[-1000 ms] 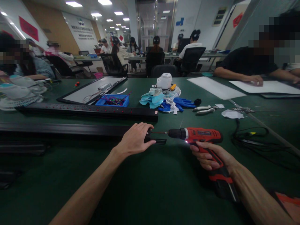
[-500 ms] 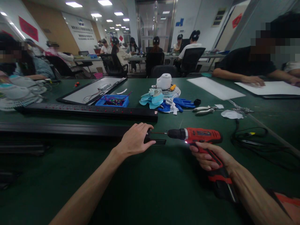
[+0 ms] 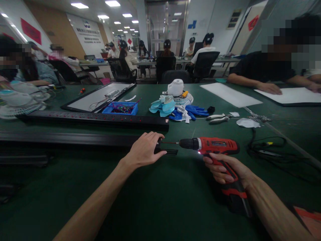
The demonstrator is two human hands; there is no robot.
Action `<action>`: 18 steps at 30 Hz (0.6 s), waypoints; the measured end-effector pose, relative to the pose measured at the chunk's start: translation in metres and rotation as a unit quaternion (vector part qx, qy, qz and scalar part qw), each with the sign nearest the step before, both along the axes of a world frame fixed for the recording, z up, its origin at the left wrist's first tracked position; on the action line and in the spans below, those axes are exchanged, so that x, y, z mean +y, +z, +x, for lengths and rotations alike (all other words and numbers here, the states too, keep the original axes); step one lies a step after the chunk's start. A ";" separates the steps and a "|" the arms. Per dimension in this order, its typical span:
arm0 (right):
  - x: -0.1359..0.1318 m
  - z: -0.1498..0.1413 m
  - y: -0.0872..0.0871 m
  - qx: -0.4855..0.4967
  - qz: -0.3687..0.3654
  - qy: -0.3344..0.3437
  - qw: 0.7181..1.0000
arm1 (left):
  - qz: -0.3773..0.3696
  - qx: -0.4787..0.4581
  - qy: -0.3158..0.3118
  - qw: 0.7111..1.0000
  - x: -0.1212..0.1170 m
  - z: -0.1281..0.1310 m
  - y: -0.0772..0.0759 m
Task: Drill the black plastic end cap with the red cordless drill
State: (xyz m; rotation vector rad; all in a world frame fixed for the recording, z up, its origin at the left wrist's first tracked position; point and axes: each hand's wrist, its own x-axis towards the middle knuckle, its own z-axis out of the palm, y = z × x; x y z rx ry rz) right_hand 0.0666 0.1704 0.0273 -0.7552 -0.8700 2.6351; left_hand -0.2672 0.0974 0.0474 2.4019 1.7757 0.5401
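A green counter [image 3: 150, 204] fills the lower view. Along its left half runs a long black rail [image 3: 75, 139], its right end near the middle. Behind it, roughly parallel, lies a black power strip [image 3: 100, 119] dotted with red. Farther back, a framed panel [image 3: 97, 97] is at left and a white sheet [image 3: 229, 93] at right.

The red-and-black cordless drill [image 3: 217, 145] points left, its light on; the right hand [image 3: 225, 169] has its grip wrapped around the handle. The left hand [image 3: 144, 149] has its grip clasped over the rail's right end, thumb toward the viewer.

Beyond them sit a white fan body [image 3: 175, 87], a blue basket [image 3: 108, 109] of wires, blue gloves [image 3: 197, 109] and pliers [image 3: 217, 117]. Smallest, the thin drill bit [image 3: 170, 143] reaches toward the rail's end; fingers obscure whether it touches.
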 end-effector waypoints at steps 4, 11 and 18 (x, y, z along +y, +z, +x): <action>0.002 0.001 -0.002 0.001 0.009 -0.002 1.000 | 0.011 0.003 -0.004 1.000 0.001 0.001 0.000; 0.007 0.003 -0.004 -0.009 0.036 -0.005 0.999 | 0.012 0.004 0.002 1.000 0.000 0.001 0.000; 0.001 0.001 0.004 -0.025 0.048 -0.021 0.998 | 0.029 0.036 0.013 0.999 -0.002 0.003 -0.002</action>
